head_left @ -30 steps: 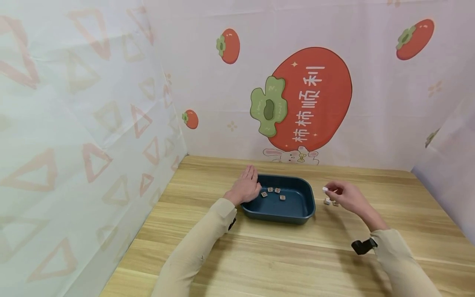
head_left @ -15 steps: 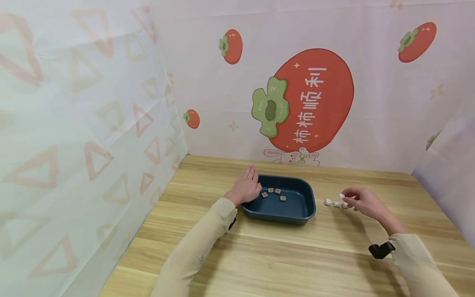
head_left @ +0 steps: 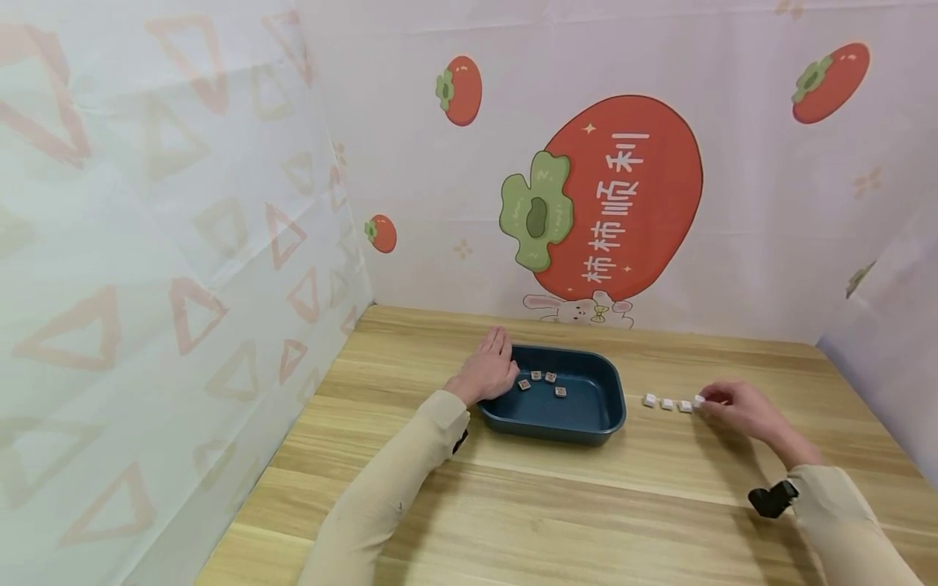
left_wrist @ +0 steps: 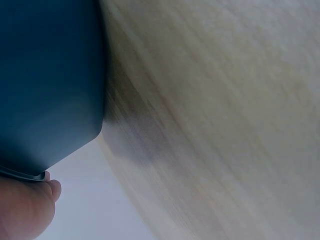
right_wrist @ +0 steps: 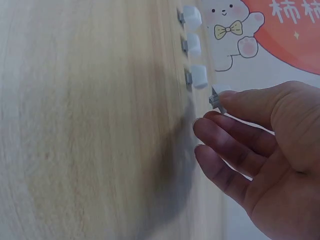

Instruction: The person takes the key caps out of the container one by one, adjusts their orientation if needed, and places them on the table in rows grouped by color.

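A dark blue tray (head_left: 550, 430) stands on the table, with several small square pieces (head_left: 560, 392) inside, brownish on their upper side. My left hand (head_left: 485, 370) rests along its left rim, fingers straight; the left wrist view shows part of that hand (left_wrist: 25, 207) touching the rim beside the tray's wall (left_wrist: 50, 85). To the right of the tray, white keycaps (head_left: 667, 404) sit in a row, each with a grey part beneath (right_wrist: 188, 77). My right hand (head_left: 747, 411) pinches another white keycap (head_left: 699, 400) at the row's right end, its grey underside showing in the right wrist view.
The wood-grain table (head_left: 557, 505) ends at a back wall sheet (head_left: 425, 277) printed with persimmons. A patterned sheet (head_left: 242, 325) borders the left side, and another sheet (head_left: 887, 325) borders the right. Black straps with a small device (head_left: 773, 499) sit at the wrists.
My right hand has moved right and down. Several white keycaps now show in a row where it was, one more still pinched. The left hand and tray have stayed put.
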Action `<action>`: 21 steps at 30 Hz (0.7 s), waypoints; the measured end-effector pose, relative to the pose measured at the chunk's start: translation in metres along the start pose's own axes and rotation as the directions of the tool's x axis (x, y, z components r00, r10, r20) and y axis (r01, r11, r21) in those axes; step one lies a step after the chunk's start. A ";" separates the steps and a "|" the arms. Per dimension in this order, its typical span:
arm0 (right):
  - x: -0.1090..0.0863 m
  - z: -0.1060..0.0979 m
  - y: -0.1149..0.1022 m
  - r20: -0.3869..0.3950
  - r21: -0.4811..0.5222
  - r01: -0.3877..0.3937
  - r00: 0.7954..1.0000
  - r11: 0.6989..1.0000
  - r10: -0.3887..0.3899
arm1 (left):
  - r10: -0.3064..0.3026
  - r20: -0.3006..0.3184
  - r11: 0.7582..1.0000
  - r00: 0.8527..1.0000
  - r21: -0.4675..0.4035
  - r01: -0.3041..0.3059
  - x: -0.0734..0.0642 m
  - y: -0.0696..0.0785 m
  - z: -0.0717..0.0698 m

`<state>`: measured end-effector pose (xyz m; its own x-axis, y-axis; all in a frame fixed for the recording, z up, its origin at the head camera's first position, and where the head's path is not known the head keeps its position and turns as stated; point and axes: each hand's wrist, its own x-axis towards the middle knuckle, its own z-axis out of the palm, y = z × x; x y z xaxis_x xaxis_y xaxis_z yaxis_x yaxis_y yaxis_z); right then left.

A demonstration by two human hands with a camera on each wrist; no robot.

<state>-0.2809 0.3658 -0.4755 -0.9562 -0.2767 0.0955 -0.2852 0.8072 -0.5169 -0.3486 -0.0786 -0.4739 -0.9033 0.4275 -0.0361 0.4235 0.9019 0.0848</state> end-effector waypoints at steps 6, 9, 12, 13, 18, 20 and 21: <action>-0.003 0.000 0.007 0.065 0.060 -0.073 0.995 0.996 0.069 | -0.005 0.003 1.000 1.000 0.010 0.005 0.001 -0.001 0.001; -0.004 0.000 0.009 0.079 0.069 -0.080 0.994 0.994 0.074 | -0.004 0.001 1.000 1.000 0.011 0.004 0.001 0.000 0.001; -0.005 -0.001 0.010 0.093 0.075 -0.089 0.992 0.993 0.082 | -0.004 -0.001 1.000 1.000 0.010 0.004 0.001 0.000 0.001; -0.005 -0.001 0.010 0.098 0.075 -0.089 0.992 0.993 0.081 | -0.004 0.000 1.000 1.000 0.011 0.004 0.002 0.000 0.001; -0.006 -0.001 0.011 0.126 0.090 -0.113 0.987 0.989 0.101 | -0.007 0.001 1.000 1.000 0.013 0.007 0.001 0.000 0.000; -0.006 -0.002 0.012 0.130 0.097 -0.117 0.986 0.988 0.104 | -0.008 0.000 1.000 1.000 0.011 0.008 0.000 0.001 0.000; -0.006 -0.002 0.012 0.130 0.098 -0.115 0.986 0.989 0.101 | -0.009 0.000 1.000 1.000 0.011 0.009 0.000 0.001 0.000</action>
<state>-0.2788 0.3780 -0.4807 -0.9635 -0.2588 -0.0688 -0.1658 0.7784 -0.6054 -0.3482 -0.0777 -0.4741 -0.9072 0.4191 -0.0369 0.4157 0.9065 0.0736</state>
